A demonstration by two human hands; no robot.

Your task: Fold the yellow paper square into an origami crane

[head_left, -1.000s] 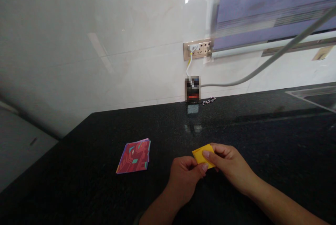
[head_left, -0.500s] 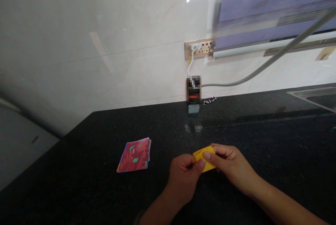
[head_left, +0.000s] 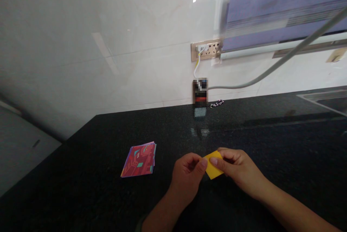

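Yellow paper (head_left: pixel 216 170) between both hands

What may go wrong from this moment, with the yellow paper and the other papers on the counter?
The small yellow paper is pinched by both the left hand and the right hand, so uneven pulling might crease or tear it.

The patterned paper stack lies loose on the black countertop, its edges uneven, so a bump might spread it.
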